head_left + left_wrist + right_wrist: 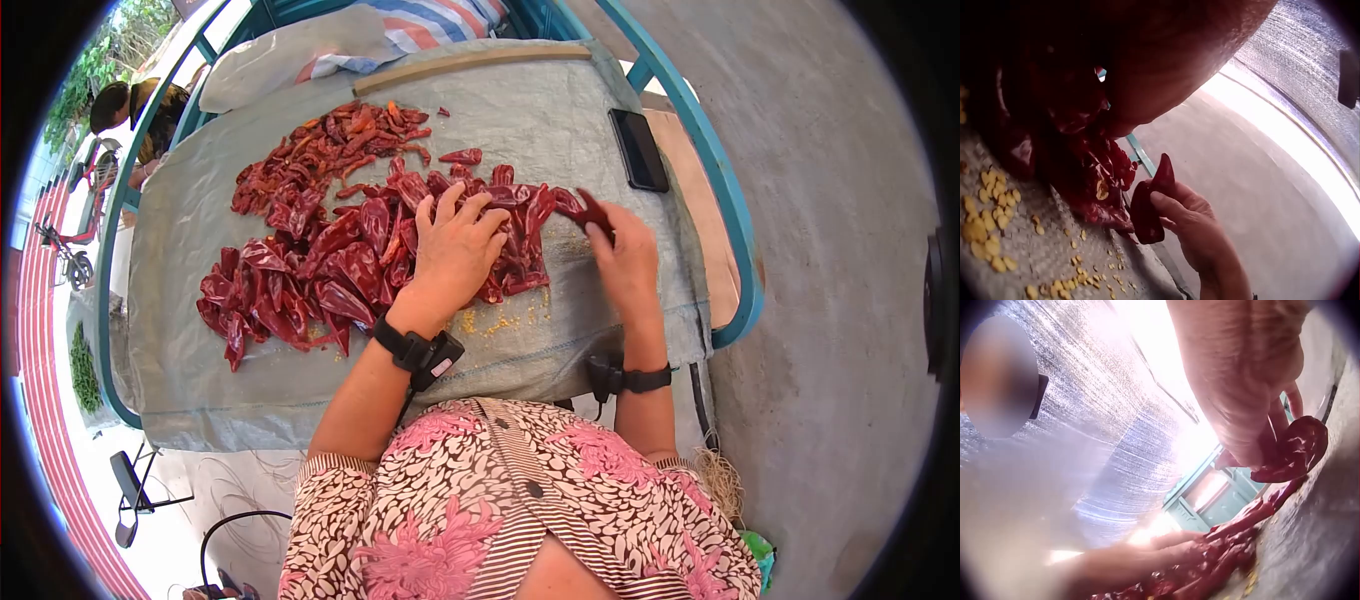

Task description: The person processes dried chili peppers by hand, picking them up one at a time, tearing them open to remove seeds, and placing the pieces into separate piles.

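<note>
A heap of dried red chili peppers [345, 265] lies across the grey woven sheet [190, 380]. My left hand [455, 255] rests on the heap's right part with its fingers spread over the peppers. To the right of the heap, my right hand [630, 262] pinches a dark red chili pepper [1146, 215] between thumb and fingers. In the right wrist view this chili pepper [1300, 450] looks glossy and bent, close over the sheet. Behind the heap sits a second pile of more shrivelled, orange-red peppers [345, 140].
Loose yellow seeds [991, 219] are scattered on the sheet near me. A black phone [638, 150] lies at the right, beside the teal metal rail [715, 170]. A wooden strip [470, 68] and a striped bag [420, 25] are at the back. Another person [150, 115] is at the far left.
</note>
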`<state>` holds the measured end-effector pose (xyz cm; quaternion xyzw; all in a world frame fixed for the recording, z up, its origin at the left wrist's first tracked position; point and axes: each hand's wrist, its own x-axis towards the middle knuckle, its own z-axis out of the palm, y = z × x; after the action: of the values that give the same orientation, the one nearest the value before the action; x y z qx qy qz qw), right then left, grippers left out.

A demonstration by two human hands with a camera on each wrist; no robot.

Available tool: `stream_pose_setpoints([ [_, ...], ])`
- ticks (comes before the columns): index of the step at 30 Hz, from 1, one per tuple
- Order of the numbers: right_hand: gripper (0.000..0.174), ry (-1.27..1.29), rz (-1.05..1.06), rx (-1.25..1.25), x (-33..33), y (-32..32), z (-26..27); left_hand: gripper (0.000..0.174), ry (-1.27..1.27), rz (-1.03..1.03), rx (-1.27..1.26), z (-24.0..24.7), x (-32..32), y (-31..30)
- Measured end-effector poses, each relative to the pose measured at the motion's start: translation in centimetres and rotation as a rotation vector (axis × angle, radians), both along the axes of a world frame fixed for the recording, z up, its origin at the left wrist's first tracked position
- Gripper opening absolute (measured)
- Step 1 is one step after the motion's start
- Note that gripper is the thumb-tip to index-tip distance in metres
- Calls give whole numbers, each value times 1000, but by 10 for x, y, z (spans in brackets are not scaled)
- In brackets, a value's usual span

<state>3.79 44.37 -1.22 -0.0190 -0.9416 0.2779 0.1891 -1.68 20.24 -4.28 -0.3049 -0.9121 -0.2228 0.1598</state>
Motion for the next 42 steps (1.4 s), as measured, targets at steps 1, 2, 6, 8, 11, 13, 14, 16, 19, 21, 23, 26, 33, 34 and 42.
stream_pose_setpoints([
  [1, 32, 9, -59, -7, -2, 2, 4, 28, -2, 1, -6, -2, 0, 0],
  [2, 34, 6, -73, 39, -4, 3, 8, 29, -3, 2, -13, -2, 0, 1],
  [6, 38, 191, 98, 284, -17, -13, 12, 30, -43, 8, -25, -1, 1, 1],
  [8, 39, 181, 246, 346, -23, -26, 5, 30, -4, -2, -6, -2, 2, 1],
  [11, 36, 183, 302, 342, -34, -31, -13, 31, -20, -3, 0, -3, 2, -1],
  [13, 31, 188, 277, 283, -36, -30, -5, 32, -47, 4, 1, -2, 3, -1],
  [14, 30, 183, 263, 269, -36, -26, -1, 32, -45, 4, 8, -4, 3, -2],
  [16, 27, 179, 189, 233, -35, -19, 8, 32, -54, -3, 19, -5, 3, -2],
  [19, 26, 196, 18, 203, -37, -6, 20, 32, -79, -2, 12, -3, 3, -1],
  [21, 27, 208, -85, 224, -39, 0, 23, 32, -84, 0, 17, -2, 4, -1],
  [23, 39, 297, -133, 252, -47, 0, 16, 32, -82, 2, 17, -3, 4, -1],
  [26, 47, 269, 81, 328, -54, -16, 12, 33, -72, 5, 13, -5, 4, -1],
  [33, 46, 135, 317, 389, -69, -38, -19, 33, -44, 28, 27, -7, 5, 0],
  [34, 45, 96, 316, 352, -68, -38, -14, 33, -26, 38, 36, -8, 5, 0],
  [42, 49, 221, -88, 372, -65, -11, 4, 33, -26, 45, 32, -11, 5, 1],
])
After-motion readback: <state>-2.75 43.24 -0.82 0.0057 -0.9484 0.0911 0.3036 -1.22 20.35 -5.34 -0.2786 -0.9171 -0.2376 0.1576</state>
